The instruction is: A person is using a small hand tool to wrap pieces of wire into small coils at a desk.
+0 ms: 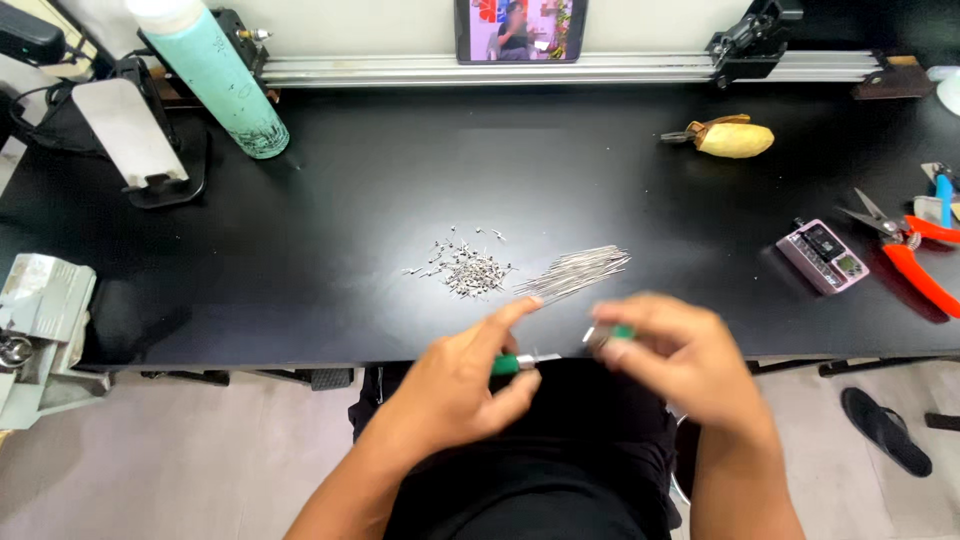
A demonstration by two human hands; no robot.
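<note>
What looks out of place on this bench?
The yellow fruit-like object on the black table looks odd among tools. The teal bottle leans askew. Small metal parts lie scattered beside the bundled thin metal rods.

Ahead of my left hand (pixel 455 385) and right hand (pixel 680 355), I see only a pile of small metal bits (pixel 468 268) and a bundle of thin pins (pixel 580 272) mid-table. Open black tabletop (pixel 400 170) lies beyond. A teal bottle (pixel 225 80) blocks far left; red shears (pixel 915 255) far right.
</note>
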